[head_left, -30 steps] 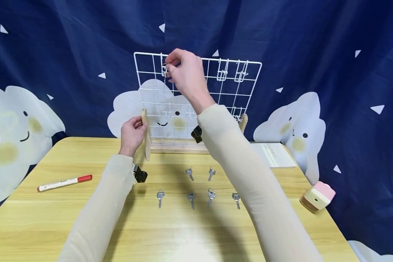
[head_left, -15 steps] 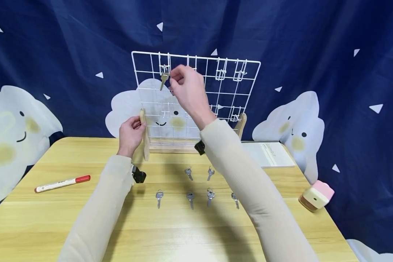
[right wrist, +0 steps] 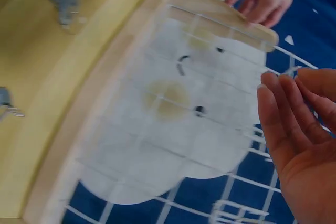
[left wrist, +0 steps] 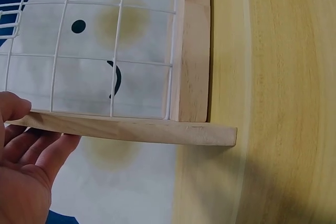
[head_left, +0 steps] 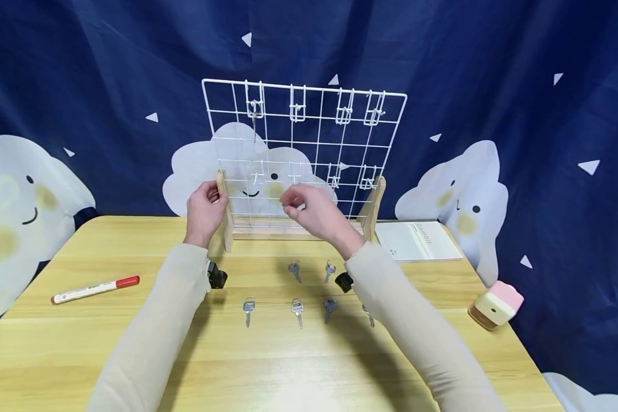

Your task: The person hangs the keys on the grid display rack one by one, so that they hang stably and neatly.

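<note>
A white wire grid rack (head_left: 278,116) stands in a wooden frame, with white hooks in an upper and a lower row. One key (head_left: 254,121) hangs from the upper left hook. My left hand (head_left: 206,212) grips the rack's left wooden upright (left wrist: 152,131), thumb on one face and fingertips on the other in the left wrist view. In front of the grid's lower part is my right hand (head_left: 316,213), fingers loosely bent and holding nothing. Several silver keys with small rings lie on the table below, among them one key (head_left: 249,312) at the left and another key (head_left: 297,313) beside it.
A red-capped marker (head_left: 95,289) lies at the left. Behind the right forearm sits a white notepad (head_left: 417,241), and a pink, cream and brown block-shaped item (head_left: 496,306) stands near the table's right edge. A dark blue curtain (head_left: 443,57) with cloud faces hangs behind.
My right hand has let go of the key, now hanging on the upper left hook, and has moved down and to the right. The left hand keeps its grip on the upright.
</note>
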A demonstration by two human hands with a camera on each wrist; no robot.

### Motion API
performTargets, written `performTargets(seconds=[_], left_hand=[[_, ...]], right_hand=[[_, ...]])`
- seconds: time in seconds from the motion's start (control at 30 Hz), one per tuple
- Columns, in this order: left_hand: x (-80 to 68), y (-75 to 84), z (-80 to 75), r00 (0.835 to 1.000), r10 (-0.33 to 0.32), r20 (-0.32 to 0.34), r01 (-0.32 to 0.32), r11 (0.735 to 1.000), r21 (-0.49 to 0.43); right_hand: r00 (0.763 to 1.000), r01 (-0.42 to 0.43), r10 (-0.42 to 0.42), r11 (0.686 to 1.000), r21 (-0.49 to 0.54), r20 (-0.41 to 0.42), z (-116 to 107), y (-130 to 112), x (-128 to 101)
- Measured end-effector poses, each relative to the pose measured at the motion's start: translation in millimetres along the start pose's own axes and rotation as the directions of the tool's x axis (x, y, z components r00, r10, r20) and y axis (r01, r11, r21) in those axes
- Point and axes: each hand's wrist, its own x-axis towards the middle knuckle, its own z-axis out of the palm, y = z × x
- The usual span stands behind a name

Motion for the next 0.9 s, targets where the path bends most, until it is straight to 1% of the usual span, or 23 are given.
performTargets(seconds=[0.07,0.13,0.27,0.4,0.57,0.7,0.9], left_hand=[[-0.2,-1.1,-0.1,1.0,-0.013,0.011,0.013,1.0,-0.001],[-0.2,-0.9,-0.1,0.999,-0.029,0.025,0.028,1.0,0.001],[2.6,0.0,1.3,0.998,-0.038,0.043,0.038,0.999,0.003],[4.1,1.2,1.4,0.999,-0.037,0.034,0.037,0.999,-0.001],[4.4,0.2,0.3,0.999,-0.031,0.033,0.031,1.0,0.003],[2.5,-0.4,0.0,0.998,-0.045,0.054,0.045,0.999,-0.004],[-1.1,-3.5,-0.6,0.996,-0.062,0.058,0.062,0.998,0.01]], right_hand=[[0.999,-0.023,0.022,0.999,0.025,0.048,7,10,-7],[0.996,-0.042,0.04,0.999,0.027,0.086,13,20,-14],[0.988,-0.063,0.062,0.998,0.002,0.141,21,38,-24],[0.98,-0.059,0.061,0.998,-0.018,0.191,31,51,-32],[0.96,-0.09,0.1,0.995,-0.049,0.261,46,66,-40],[0.949,-0.113,0.126,0.992,-0.061,0.29,57,76,-43],[0.94,-0.13,0.136,0.991,-0.038,0.314,70,84,-45]])
